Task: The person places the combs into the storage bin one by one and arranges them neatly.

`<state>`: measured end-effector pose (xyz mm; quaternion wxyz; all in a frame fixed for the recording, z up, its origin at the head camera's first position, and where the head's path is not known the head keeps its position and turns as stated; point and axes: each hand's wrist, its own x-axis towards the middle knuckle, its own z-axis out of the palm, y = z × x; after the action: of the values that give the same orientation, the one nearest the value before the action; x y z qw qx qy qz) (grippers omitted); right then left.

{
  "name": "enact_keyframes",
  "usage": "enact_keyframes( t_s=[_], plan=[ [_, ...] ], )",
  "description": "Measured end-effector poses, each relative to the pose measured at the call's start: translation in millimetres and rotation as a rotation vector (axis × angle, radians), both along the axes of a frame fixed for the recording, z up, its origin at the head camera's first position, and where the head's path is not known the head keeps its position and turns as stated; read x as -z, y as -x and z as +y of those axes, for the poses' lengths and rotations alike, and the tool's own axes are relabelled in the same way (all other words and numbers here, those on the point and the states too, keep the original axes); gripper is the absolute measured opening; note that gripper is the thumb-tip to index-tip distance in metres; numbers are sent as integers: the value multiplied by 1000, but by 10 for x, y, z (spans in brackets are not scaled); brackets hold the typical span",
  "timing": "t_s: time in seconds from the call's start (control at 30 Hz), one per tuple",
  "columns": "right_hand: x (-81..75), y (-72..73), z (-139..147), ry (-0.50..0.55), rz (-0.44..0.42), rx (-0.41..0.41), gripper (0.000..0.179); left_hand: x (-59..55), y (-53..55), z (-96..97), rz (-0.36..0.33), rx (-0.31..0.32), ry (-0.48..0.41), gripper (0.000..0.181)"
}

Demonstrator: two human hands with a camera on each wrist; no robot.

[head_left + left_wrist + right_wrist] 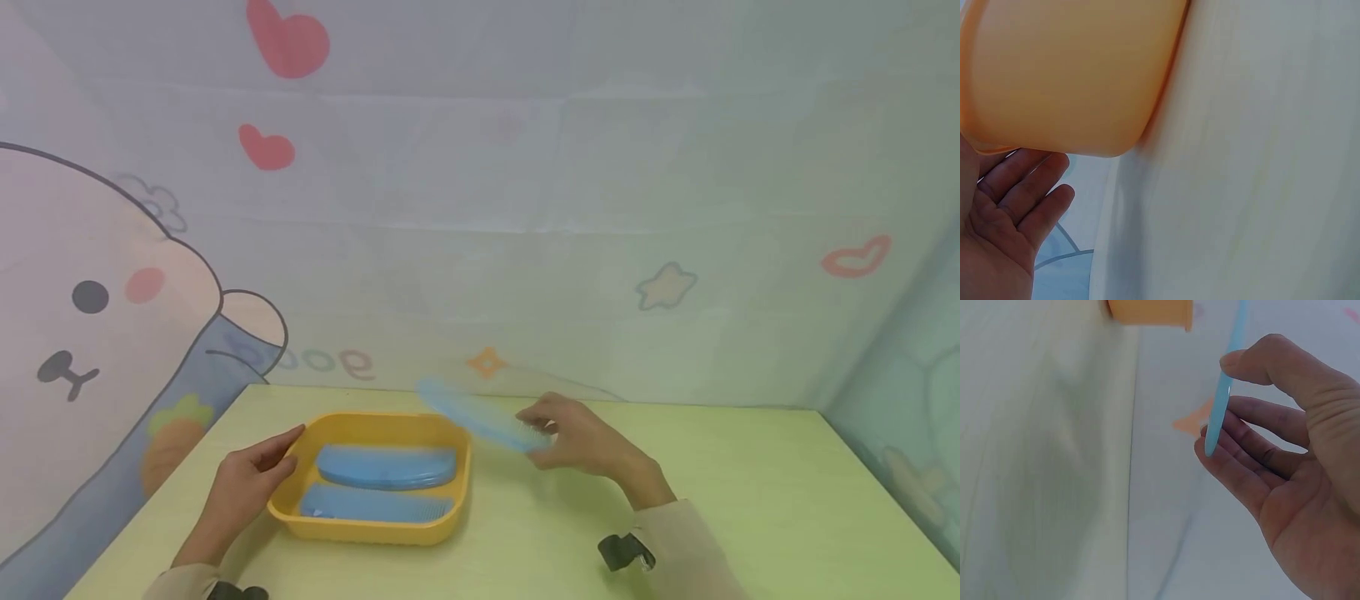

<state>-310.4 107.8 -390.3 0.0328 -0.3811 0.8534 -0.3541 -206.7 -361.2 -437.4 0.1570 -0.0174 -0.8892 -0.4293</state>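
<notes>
A blue comb (480, 421), blurred in the head view, is raised above the table to the right of a yellow plastic basket (375, 533). My right hand (581, 437) pinches its near end between thumb and fingers; the right wrist view shows the comb (1221, 412) edge-on. At the basket's left end, my left hand (251, 483) holds the rim, with the thumb near the inner edge. Its other fingers (1035, 187) extend loosely beside the end wall. Inside the basket lie several blue combs, a curved-back stack (386, 467) behind a straighter comb (375, 504).
The basket stands on a pale yellow-green table (750, 492). Behind the table hangs a printed cloth (525, 208) with hearts, a star and a cartoon bear. A black wrist strap piece (626, 552) shows at the right sleeve.
</notes>
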Motion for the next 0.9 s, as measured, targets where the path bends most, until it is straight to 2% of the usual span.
enact_keyframes(
  t_s=[0.5, 0.67, 0.9],
  plan=[
    [-214, 2, -466, -115, 71, -79, 53, -3, 23, 1, -13, -12, 38, 42],
    [-243, 30, -637, -145, 122, -120, 53, -1, 23, -3, 10, -12, 33, 42],
    [-245, 36, -879, -204, 147, -166, 51, 11, 6, -13, 5, -18, 27, 42]
  ],
)
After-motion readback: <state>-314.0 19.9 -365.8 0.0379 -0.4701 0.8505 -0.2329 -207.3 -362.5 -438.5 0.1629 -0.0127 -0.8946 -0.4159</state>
